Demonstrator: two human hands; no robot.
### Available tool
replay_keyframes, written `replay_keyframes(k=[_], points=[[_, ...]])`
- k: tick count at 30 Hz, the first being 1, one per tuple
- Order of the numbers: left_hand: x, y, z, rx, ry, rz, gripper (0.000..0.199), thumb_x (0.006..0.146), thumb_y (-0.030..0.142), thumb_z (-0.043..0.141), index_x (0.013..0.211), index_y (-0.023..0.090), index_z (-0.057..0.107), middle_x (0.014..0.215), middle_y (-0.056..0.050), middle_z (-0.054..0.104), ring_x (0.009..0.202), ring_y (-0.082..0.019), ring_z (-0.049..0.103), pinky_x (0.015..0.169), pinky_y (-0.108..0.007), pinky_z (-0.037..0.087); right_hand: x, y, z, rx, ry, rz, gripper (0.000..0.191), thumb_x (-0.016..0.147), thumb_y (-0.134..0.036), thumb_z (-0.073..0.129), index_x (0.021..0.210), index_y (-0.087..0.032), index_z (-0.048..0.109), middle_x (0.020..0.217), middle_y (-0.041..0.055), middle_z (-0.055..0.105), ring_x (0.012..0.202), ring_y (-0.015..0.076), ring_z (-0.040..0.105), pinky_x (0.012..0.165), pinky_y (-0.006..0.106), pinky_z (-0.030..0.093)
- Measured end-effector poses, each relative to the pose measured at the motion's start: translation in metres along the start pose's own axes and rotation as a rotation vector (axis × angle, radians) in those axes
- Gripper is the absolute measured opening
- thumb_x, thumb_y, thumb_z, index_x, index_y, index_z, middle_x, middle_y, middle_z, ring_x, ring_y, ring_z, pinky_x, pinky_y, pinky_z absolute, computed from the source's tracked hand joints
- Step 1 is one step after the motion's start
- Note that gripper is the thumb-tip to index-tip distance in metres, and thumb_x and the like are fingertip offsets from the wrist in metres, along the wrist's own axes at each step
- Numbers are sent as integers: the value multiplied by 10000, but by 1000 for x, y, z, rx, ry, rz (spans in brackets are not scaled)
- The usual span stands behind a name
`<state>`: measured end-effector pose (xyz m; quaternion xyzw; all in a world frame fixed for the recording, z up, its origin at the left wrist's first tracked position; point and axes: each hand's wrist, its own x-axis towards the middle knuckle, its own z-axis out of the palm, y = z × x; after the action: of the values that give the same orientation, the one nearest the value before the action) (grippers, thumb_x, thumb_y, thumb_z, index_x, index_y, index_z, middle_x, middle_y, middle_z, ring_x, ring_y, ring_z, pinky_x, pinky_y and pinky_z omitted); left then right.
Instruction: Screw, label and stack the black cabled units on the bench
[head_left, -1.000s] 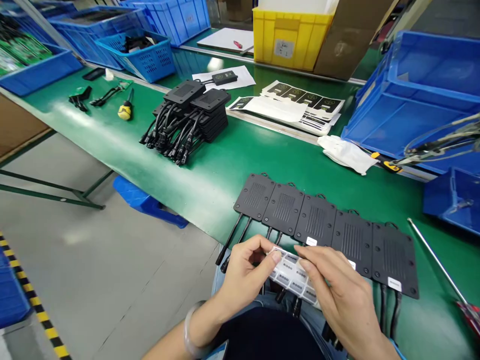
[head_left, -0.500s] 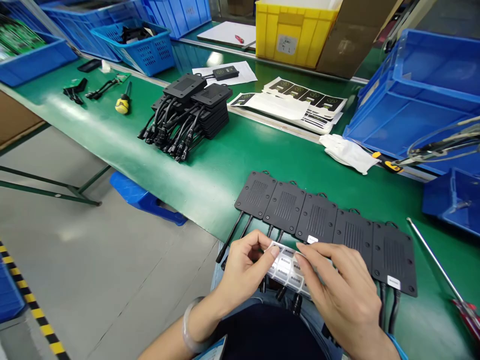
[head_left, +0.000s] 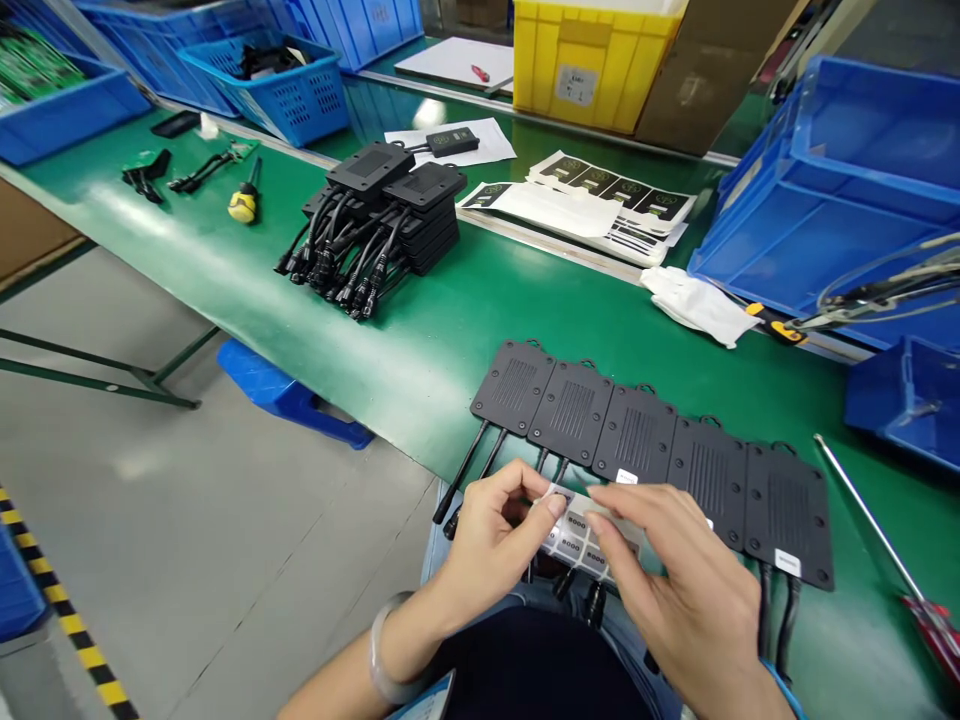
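My left hand (head_left: 499, 535) pinches the left end of a sheet of small silver labels (head_left: 571, 546) printed "8000" between thumb and fingers. Over the sheet's right part is my right hand (head_left: 686, 570), its thumb and forefinger tips close together with a small gap between them. No loose label shows in that gap. Beyond my hands, several black flat cased devices (head_left: 574, 412) lie side by side in a row, ribbed faces up, cables toward me. A small white label (head_left: 787, 563) is on the rightmost one, and another (head_left: 627, 478) is on the middle one.
A stack of black devices with cables (head_left: 390, 215) stands farther left. Behind are printed sticker sheets (head_left: 600, 205), a white glove (head_left: 697, 305) and a yellow bin (head_left: 592, 70). Blue bins (head_left: 840, 200) stand at the right, near a long screwdriver (head_left: 874, 525). A yellow-handled screwdriver (head_left: 244, 203) lies left.
The label sheet has shifted and tilted slightly under my fingers. My right thumb and forefinger have moved slightly apart. The devices have stayed in place.
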<state>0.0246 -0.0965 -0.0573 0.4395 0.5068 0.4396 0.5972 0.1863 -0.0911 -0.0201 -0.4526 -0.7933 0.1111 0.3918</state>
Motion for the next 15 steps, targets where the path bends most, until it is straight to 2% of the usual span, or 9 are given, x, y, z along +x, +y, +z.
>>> replay_keyframes(k=[2, 7, 11, 15], points=[[-1, 2, 1, -6, -11, 9, 219, 897, 330, 650, 788, 155, 575, 680, 33, 563, 574, -75, 486, 536, -181, 396, 2, 2, 2, -28, 8, -4, 228, 848, -15, 662, 1009, -173, 632, 826, 24, 697, 772, 144, 635, 757, 300, 472], [-1, 6, 0, -58, -25, 28, 144, 859, 268, 700, 820, 147, 633, 718, 22, 616, 624, -70, 530, 585, -164, 440, 1, 5, 8, -38, 2, -38, 258, 823, 28, 671, 989, -162, 615, 809, 21, 703, 751, 138, 634, 731, 306, 462], [-3, 7, -3, -212, -94, -59, 238, 751, 216, 809, 935, 143, 676, 855, -21, 700, 743, -98, 626, 677, -178, 513, -4, 9, 7, -75, -15, -135, 269, 828, 34, 653, 1037, -130, 611, 872, 72, 730, 805, 173, 665, 752, 350, 467], [-3, 5, -6, -348, -125, -159, 298, 726, 211, 837, 966, 130, 679, 870, -44, 718, 703, -89, 632, 608, -158, 506, -8, 14, 6, -169, -76, -272, 222, 889, -9, 580, 1093, -97, 600, 918, 118, 749, 854, 221, 696, 767, 394, 462]])
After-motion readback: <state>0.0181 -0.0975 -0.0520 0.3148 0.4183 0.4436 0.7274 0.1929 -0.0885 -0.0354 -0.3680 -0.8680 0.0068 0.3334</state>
